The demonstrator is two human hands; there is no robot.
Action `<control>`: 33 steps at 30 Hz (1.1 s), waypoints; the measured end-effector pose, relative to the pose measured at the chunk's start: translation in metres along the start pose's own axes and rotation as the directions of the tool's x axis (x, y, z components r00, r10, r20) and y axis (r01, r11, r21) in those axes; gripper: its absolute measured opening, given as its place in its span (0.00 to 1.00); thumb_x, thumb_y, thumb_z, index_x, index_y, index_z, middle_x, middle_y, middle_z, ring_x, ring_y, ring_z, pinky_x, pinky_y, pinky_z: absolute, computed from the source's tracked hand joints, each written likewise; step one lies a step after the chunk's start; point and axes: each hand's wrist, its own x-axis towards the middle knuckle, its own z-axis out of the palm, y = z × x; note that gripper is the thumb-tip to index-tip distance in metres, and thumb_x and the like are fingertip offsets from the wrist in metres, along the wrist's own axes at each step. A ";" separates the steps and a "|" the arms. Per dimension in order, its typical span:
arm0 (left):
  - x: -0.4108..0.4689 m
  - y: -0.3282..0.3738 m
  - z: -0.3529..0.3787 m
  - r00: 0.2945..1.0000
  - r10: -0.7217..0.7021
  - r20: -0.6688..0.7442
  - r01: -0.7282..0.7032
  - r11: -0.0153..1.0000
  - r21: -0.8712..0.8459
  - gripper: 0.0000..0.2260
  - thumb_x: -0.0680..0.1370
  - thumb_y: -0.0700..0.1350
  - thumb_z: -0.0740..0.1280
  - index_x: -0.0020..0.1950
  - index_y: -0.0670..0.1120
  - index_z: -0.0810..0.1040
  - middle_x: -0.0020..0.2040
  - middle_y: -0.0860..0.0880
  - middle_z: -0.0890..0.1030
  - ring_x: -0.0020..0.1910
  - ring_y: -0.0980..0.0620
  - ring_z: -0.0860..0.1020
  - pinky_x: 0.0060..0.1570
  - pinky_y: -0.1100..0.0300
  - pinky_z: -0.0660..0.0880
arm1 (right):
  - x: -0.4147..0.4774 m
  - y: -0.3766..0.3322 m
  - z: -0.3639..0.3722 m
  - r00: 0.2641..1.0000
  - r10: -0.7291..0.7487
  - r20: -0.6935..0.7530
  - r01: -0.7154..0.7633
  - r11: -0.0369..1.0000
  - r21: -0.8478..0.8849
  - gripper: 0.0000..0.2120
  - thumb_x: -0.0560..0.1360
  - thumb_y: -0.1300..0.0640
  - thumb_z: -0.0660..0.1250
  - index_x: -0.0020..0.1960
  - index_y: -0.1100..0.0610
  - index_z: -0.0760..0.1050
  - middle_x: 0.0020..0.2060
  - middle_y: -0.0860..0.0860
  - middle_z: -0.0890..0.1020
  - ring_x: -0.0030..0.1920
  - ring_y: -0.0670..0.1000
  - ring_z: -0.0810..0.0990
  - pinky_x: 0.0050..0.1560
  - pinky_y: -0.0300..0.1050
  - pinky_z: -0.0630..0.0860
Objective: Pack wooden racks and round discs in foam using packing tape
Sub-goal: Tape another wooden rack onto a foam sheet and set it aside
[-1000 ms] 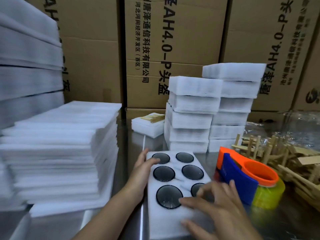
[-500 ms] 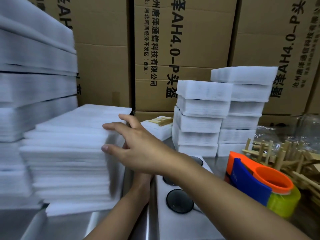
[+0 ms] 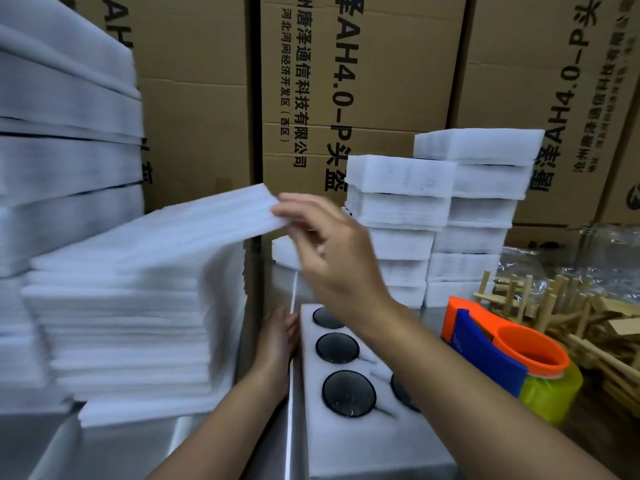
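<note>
**Foam sheet (image 3: 180, 230) pinched at one corner above the stack**

Right grip (image 3: 332, 258), centre frame, pinched the sheet's right corner between thumb and fingers. That end stood raised. The rest sloped down onto the stack of foam sheets (image 3: 131, 327) at left, and the edges there were blurred.

Left grip (image 3: 277, 337), lower centre, rested with straight fingers against the left wall of the foam tray (image 3: 363, 441). The tray lay on the metal surface (image 3: 121, 452). Dark round discs (image 3: 349, 393) sat in its holes; four showed, some partly behind the right forearm.

Tape dispenser (image 3: 485, 355), orange and blue, stood just right of the tray. Wooden racks (image 3: 561, 317) were heaped at the right edge. Foam blocks (image 3: 450, 216) were stacked behind, with cardboard boxes (image 3: 194, 98) at the back.
</note>
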 end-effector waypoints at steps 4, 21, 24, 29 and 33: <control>0.002 -0.004 0.001 0.984 0.010 0.179 -0.004 0.999 -0.034 0.19 0.81 0.53 0.52 0.45 0.44 0.78 0.36 0.49 0.85 0.35 0.57 0.83 0.30 0.68 0.76 | -0.047 0.024 -0.067 0.987 0.109 -0.119 -0.106 0.994 0.034 0.15 0.75 0.65 0.63 0.52 0.47 0.79 0.53 0.42 0.81 0.57 0.42 0.79 0.57 0.39 0.75; -0.002 -0.008 0.003 0.990 -0.039 0.136 0.023 0.992 0.121 0.16 0.75 0.39 0.65 0.63 0.46 0.74 0.53 0.44 0.83 0.52 0.42 0.81 0.51 0.50 0.77 | -0.177 0.048 -0.129 0.982 0.181 -0.058 -0.190 0.947 -0.257 0.08 0.73 0.57 0.65 0.47 0.51 0.82 0.51 0.47 0.83 0.52 0.46 0.82 0.51 0.42 0.76; -0.005 -0.008 0.004 0.992 -0.019 0.128 -0.009 0.976 0.219 0.18 0.74 0.35 0.65 0.63 0.48 0.74 0.51 0.47 0.84 0.47 0.47 0.83 0.42 0.56 0.80 | -0.176 0.043 -0.131 0.979 0.195 -0.064 -0.206 0.940 -0.271 0.11 0.74 0.49 0.63 0.46 0.51 0.82 0.51 0.46 0.83 0.52 0.44 0.81 0.53 0.35 0.75; -0.009 -0.002 0.004 0.991 -0.051 0.122 0.015 0.959 0.282 0.22 0.74 0.35 0.67 0.67 0.47 0.71 0.48 0.49 0.85 0.46 0.47 0.83 0.47 0.54 0.79 | -0.177 0.041 -0.133 0.984 0.171 -0.059 -0.181 0.932 -0.314 0.09 0.68 0.64 0.67 0.44 0.53 0.83 0.49 0.48 0.83 0.52 0.41 0.80 0.51 0.35 0.75; -0.015 0.016 0.009 0.996 0.057 0.064 -0.082 0.854 0.514 0.34 0.74 0.39 0.69 0.76 0.50 0.56 0.55 0.54 0.75 0.50 0.54 0.78 0.50 0.58 0.73 | -0.178 0.040 -0.134 0.983 0.182 -0.028 -0.181 0.929 -0.323 0.13 0.64 0.68 0.67 0.42 0.53 0.83 0.49 0.47 0.83 0.53 0.39 0.80 0.52 0.31 0.73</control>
